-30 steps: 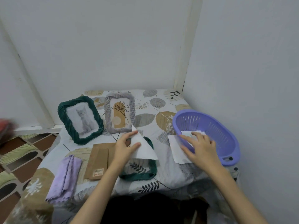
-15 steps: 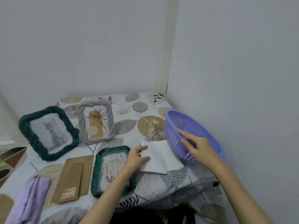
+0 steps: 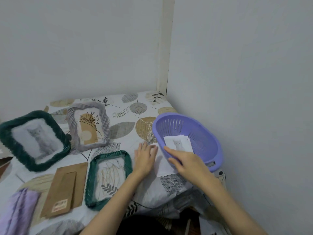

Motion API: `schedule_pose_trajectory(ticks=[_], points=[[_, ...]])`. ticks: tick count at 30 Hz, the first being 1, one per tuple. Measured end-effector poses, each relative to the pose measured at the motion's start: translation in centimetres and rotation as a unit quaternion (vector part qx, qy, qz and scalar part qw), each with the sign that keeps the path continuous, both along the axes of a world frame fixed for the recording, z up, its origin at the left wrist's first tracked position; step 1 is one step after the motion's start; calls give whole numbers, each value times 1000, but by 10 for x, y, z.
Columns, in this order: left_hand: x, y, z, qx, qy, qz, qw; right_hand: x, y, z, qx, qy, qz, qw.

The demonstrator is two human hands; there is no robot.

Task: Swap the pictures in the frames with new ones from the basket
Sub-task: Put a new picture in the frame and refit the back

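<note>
A purple basket (image 3: pixel 211 133) stands at the table's right edge with cat pictures (image 3: pixel 177 143) inside it. My right hand (image 3: pixel 186 162) reaches over its near rim, fingers straight, touching the lowest picture. My left hand (image 3: pixel 144 158) lies flat on white paper (image 3: pixel 165 167) beside the basket. A small green frame (image 3: pixel 109 178) lies flat with its back off. A large green frame (image 3: pixel 33 141) with a cat picture and a grey frame (image 3: pixel 89 126) with a plant drawing stand behind.
A brown frame backing (image 3: pixel 65 187) lies left of the small green frame. A lilac cloth (image 3: pixel 17 214) sits at the front left corner. Walls close off the table (image 3: pixel 122 131) at the back and right.
My right hand has moved from the basket's outer wall over the rim onto the pictures. My left hand slid further onto the white paper. The camera has turned right.
</note>
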State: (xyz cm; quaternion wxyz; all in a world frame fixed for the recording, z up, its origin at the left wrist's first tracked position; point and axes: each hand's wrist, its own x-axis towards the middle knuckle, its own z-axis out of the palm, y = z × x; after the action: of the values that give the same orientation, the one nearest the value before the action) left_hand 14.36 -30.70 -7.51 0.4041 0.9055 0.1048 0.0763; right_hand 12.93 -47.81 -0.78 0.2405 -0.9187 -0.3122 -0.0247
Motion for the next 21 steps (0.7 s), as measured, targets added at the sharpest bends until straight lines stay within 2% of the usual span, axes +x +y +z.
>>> schedule_pose_trajectory(ticks=[1, 2, 3, 4, 7, 8, 9, 11, 14, 17, 21], points=[[-1, -2, 10, -140, -29, 27, 989, -3, 3, -3, -32, -4, 3, 999], [-3, -3, 20, -260, -41, 39, 964, -7, 5, -4, -58, -12, 5, 998], [-3, -3, 27, -335, -47, 41, 940, -9, 6, -4, -74, -11, 3, 997], [-4, -3, 33, -361, -49, 36, 931, -10, 5, -2, -73, 6, 1, 997], [-6, -3, 40, -326, -66, -4, 943, 0, 1, 11, 71, 161, -22, 984], [-6, -2, 39, -298, -63, -14, 952, 11, -2, 13, 105, 181, -48, 977], [-5, -1, 38, -268, -61, -21, 961, 26, -5, 12, 100, 177, -84, 975], [-5, -1, 40, -234, -67, -15, 970, 56, -11, 7, 14, 171, -163, 972], [-7, -2, 42, -231, -78, -7, 970, 76, -12, -1, -133, 251, -242, 928], [-9, -4, 45, -220, -87, -6, 972, 77, -10, -2, -157, 309, -251, 904], [-10, -3, 43, -220, -83, -5, 972, 79, -10, -1, -147, 268, -291, 906]])
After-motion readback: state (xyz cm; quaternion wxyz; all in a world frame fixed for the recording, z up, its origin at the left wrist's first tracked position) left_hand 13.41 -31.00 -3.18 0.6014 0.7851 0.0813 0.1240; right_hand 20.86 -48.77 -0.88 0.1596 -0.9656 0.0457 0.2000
